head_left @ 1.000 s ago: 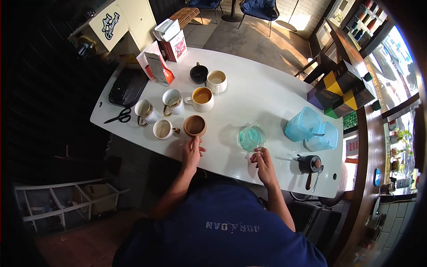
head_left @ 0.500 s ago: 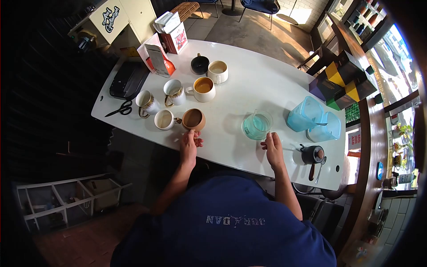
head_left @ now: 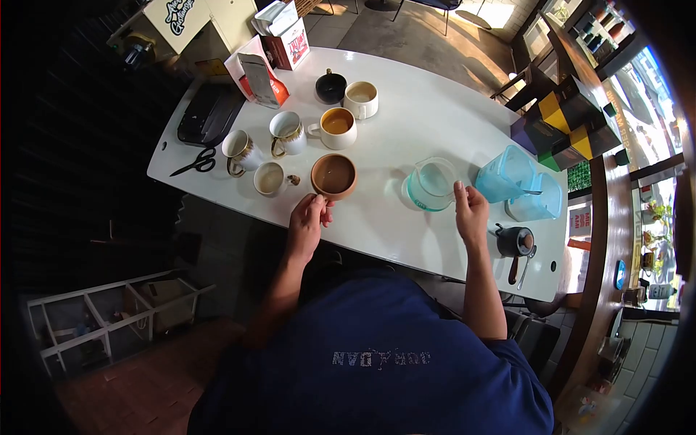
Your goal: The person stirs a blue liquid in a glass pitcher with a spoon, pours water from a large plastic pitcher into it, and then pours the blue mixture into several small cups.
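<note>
My left hand (head_left: 310, 217) is closed at the near side of a brown mug (head_left: 334, 176), gripping it by its handle; the mug's open top faces up at me. My right hand (head_left: 471, 210) is closed on a clear glass jug (head_left: 431, 185) at its right side, with the handle mostly hidden by my fingers. The glass is tinted blue-green toward its base. Just left of the brown mug stands a small cream mug (head_left: 270, 178). Beyond it are two white mugs with gold trim (head_left: 237, 148) and a white mug with an amber inside (head_left: 336, 127).
A cream mug (head_left: 361, 100) and a black cup (head_left: 331, 87) stand farther back. Blue translucent pitchers (head_left: 505, 174) are on the right, near a small dark pot (head_left: 515, 241) and a spoon (head_left: 528, 267). Scissors (head_left: 194, 162) and a black tray (head_left: 210, 114) lie at left.
The brown mug has moved right and away from the small cream mug in my left hand. My right hand has closed in on the jug's handle, and the jug now leans.
</note>
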Demonstrator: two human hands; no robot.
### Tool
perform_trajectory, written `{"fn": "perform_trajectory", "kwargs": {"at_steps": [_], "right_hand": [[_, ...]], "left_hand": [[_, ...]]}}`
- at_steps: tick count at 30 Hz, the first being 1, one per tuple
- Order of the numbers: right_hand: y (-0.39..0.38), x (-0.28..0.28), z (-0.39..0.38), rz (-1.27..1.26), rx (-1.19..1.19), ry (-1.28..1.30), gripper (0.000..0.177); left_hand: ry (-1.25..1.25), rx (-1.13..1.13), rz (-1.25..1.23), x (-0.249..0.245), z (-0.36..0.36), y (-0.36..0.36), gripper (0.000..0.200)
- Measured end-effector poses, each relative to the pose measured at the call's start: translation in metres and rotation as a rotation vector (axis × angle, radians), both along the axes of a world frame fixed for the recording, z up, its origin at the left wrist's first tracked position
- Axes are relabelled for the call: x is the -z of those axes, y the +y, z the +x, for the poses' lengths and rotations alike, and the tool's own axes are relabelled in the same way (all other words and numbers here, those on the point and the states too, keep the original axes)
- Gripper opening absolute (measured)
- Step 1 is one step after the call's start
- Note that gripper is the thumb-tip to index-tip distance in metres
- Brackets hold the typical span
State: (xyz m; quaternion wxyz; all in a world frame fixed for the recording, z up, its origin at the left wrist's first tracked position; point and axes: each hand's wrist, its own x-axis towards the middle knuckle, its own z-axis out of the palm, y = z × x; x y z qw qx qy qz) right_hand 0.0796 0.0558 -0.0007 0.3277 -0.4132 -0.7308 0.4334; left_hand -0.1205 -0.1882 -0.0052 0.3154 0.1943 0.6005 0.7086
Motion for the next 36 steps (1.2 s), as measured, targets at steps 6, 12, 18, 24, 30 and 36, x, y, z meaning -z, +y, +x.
{"fn": "perform_trajectory", "kwargs": {"at_steps": [6, 12, 18, 24, 30, 36], "right_hand": [[-0.001, -0.072, -0.005, 0.167, -0.091, -0.021, 0.048], [0.003, -0.117, -0.018, 0.246, -0.125, -0.038, 0.053], [-0.003, -0.141, -0.031, 0.447, -0.175, -0.178, 0.063], [-0.013, -0.155, -0.041, 0.572, -0.247, -0.294, 0.061], [-0.019, -0.164, -0.048, 0.679, -0.292, -0.377, 0.061], [-0.02, -0.165, -0.053, 0.735, -0.319, -0.448, 0.061]], "left_hand": [[-0.027, 0.057, 0.014, -0.03, -0.001, 0.003, 0.03], [0.043, 0.114, 0.027, -0.037, -0.003, 0.004, 0.032], [0.114, 0.129, -0.013, -0.035, -0.001, 0.005, 0.033], [0.056, 0.177, 0.022, -0.028, 0.005, 0.008, 0.032], [0.145, 0.176, -0.08, -0.035, 0.013, 0.012, 0.033], [0.156, 0.164, -0.041, -0.027, 0.014, 0.015, 0.032]]}}
